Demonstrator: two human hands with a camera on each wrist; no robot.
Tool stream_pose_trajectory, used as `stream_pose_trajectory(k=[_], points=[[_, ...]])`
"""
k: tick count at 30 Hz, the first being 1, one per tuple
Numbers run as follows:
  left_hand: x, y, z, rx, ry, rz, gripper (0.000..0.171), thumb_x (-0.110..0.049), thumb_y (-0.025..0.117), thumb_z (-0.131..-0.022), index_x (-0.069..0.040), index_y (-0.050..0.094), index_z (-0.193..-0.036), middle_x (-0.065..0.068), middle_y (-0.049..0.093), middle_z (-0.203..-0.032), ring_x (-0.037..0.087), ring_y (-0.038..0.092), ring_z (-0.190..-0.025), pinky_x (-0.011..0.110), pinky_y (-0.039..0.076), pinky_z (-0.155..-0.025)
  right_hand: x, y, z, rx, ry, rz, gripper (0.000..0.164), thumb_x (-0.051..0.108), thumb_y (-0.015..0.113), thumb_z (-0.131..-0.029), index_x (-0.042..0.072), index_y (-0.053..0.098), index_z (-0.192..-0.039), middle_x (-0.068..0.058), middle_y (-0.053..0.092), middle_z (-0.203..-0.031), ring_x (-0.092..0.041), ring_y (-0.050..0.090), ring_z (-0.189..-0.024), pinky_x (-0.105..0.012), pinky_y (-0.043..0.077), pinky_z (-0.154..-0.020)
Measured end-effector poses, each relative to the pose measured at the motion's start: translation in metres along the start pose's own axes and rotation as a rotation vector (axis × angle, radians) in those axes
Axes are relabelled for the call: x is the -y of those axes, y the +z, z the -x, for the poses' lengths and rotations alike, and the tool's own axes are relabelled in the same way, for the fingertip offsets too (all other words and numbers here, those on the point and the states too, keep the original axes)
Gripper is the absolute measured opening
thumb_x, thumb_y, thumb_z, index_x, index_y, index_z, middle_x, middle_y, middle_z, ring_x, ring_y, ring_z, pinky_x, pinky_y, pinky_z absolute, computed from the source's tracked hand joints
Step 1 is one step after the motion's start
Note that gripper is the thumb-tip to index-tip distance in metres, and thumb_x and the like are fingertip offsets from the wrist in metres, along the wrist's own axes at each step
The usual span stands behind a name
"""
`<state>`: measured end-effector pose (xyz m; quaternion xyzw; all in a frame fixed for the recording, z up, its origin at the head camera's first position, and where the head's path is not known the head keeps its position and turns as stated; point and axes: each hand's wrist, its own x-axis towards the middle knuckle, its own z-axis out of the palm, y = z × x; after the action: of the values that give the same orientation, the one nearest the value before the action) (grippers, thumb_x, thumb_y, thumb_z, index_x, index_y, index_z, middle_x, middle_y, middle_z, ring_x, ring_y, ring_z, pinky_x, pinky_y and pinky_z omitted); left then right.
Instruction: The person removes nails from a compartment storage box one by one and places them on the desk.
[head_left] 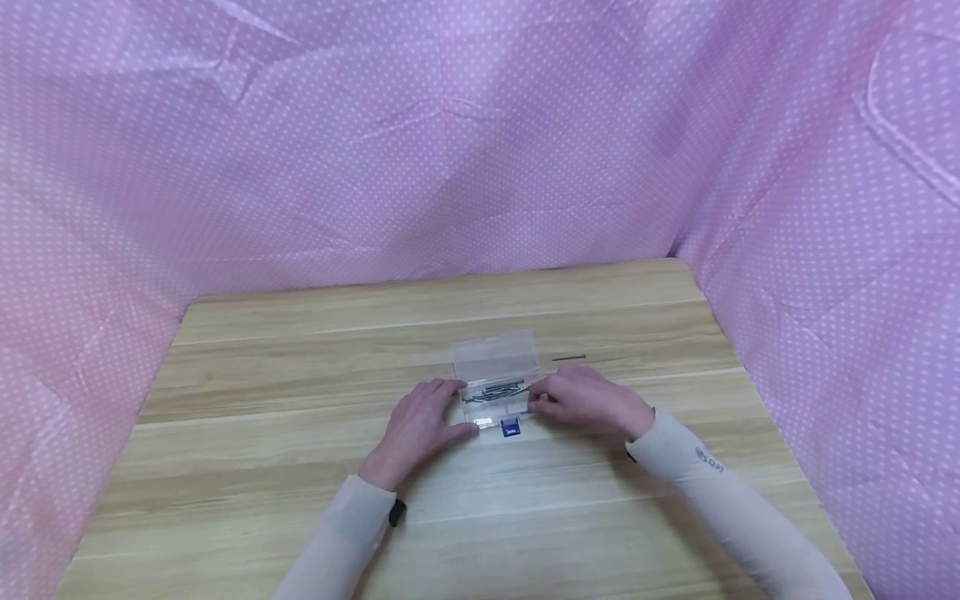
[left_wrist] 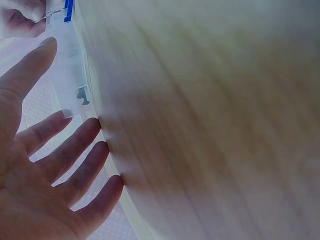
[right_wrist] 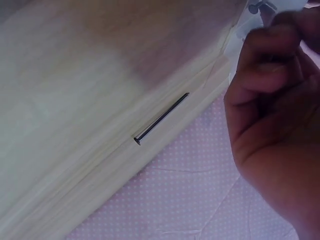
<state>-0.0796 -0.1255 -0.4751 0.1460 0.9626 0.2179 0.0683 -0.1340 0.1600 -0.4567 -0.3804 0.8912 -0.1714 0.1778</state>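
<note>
A clear plastic box (head_left: 468,408) lies on the table with its transparent lid (head_left: 495,356) tipped back. Several metal nails (head_left: 495,392) lie inside, along the hinge side, and a blue latch (head_left: 511,427) hangs at the front. At the box's left end, my left hand (head_left: 420,421) has its thumb by the front corner and its index finger by the back corner. In the left wrist view its fingers (left_wrist: 80,145) are spread and fairly straight. My right hand (head_left: 581,397), fingers curled, pinches a nail at the right end; the fingers mostly hide it.
One loose nail (head_left: 568,357) lies on the wooden table (head_left: 262,433), behind my right hand; the right wrist view shows its flat head. Pink dotted cloth (head_left: 450,167) hangs behind the table and along its sides.
</note>
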Motion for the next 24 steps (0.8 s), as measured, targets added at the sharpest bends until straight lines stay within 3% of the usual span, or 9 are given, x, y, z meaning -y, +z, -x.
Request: stream_pose_trajectory(k=[8,14,20,24], points=[[0.001,0.001,0.000,-0.010,0.014,0.003,0.073,-0.052,0.085,-0.082,-0.012,0.062,-0.139,0.011,0.065,-0.135,0.033,0.060,-0.122,0.051,0.051,-0.101,0.002,-0.003,-0.004,0.119,0.091,-0.033,0.015,0.028,0.076,-0.092,0.021,0.077,-0.105,0.014,0.066,-0.083,-0.008,0.057,-0.073,-0.032,0.051,-0.071],[0.001,0.001,0.000,-0.013,0.020,-0.005,0.073,-0.053,0.084,-0.082,-0.012,0.062,-0.139,0.011,0.065,-0.134,0.032,0.060,-0.122,0.050,0.051,-0.101,0.008,-0.006,-0.005,0.126,0.093,-0.034,0.009,0.022,0.074,-0.091,0.018,0.075,-0.099,0.013,0.064,-0.078,-0.008,0.057,-0.066,-0.032,0.051,-0.066],[0.000,0.000,0.000,-0.006,0.013,0.002,0.073,-0.052,0.084,-0.082,-0.012,0.062,-0.139,0.011,0.065,-0.135,0.032,0.060,-0.122,0.051,0.051,-0.101,0.015,-0.004,-0.006,0.170,0.191,-0.069,0.005,0.020,0.072,-0.093,0.019,0.070,-0.098,0.010,0.061,-0.069,-0.009,0.060,-0.057,-0.031,0.051,-0.063],[0.000,0.001,0.000,-0.006,0.008,0.009,0.072,-0.052,0.084,-0.083,-0.012,0.062,-0.139,0.011,0.065,-0.135,0.032,0.060,-0.123,0.052,0.051,-0.102,0.017,-0.003,-0.007,0.166,0.198,-0.020,0.004,0.021,0.070,-0.092,0.022,0.067,-0.095,0.009,0.060,-0.064,-0.010,0.058,-0.059,-0.031,0.050,-0.062]])
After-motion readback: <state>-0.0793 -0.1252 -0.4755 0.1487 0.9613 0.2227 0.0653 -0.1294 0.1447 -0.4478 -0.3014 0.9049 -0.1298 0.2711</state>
